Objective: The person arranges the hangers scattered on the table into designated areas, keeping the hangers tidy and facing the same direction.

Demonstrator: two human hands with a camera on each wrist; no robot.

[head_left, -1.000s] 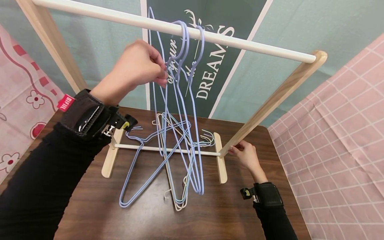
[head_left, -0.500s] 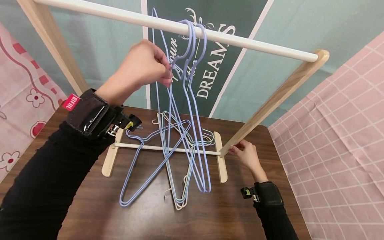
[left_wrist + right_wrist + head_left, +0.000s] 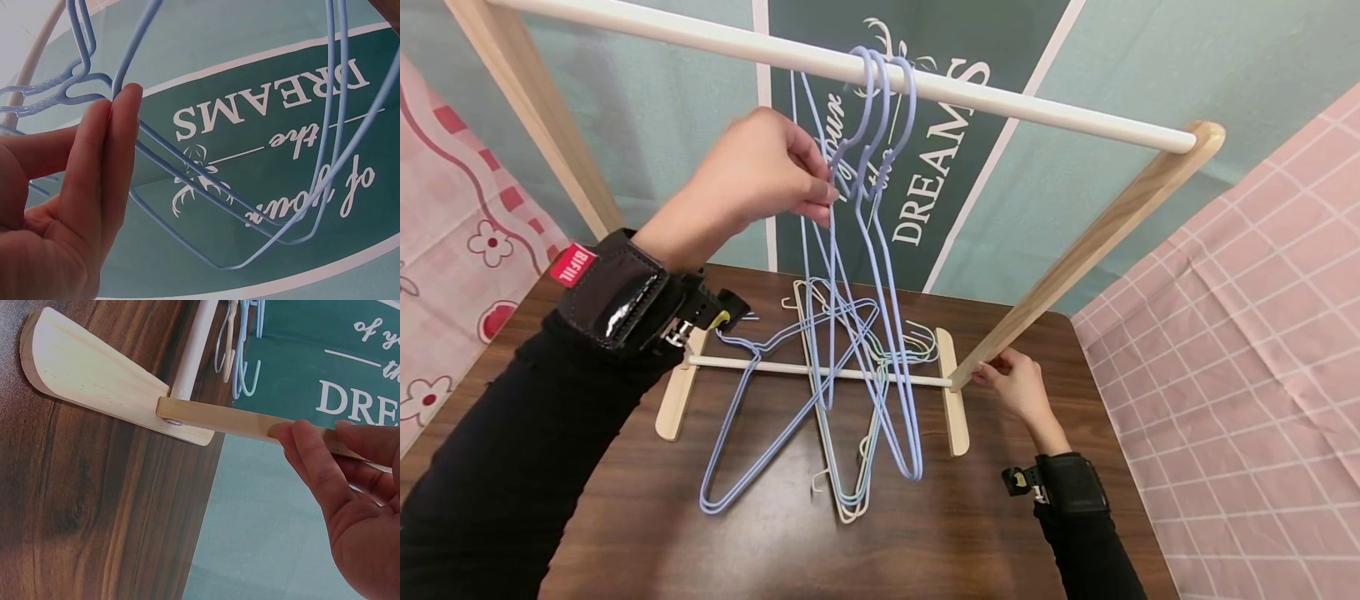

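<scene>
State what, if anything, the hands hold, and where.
Left hand: a blue hanger, pinched by the wire just below its hook. Right hand: the rack's wooden upright, gripped near its lower end.

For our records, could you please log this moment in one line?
left hand: pinches blue hanger | right hand: grips wooden upright low down | three blue hooks over white rail

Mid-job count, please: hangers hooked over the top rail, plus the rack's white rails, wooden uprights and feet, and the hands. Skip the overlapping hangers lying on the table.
Hanging blue hangers: 3
White rails: 2
Wooden uprights: 2
Wooden feet: 2
Hands: 2
Total: 11
</scene>
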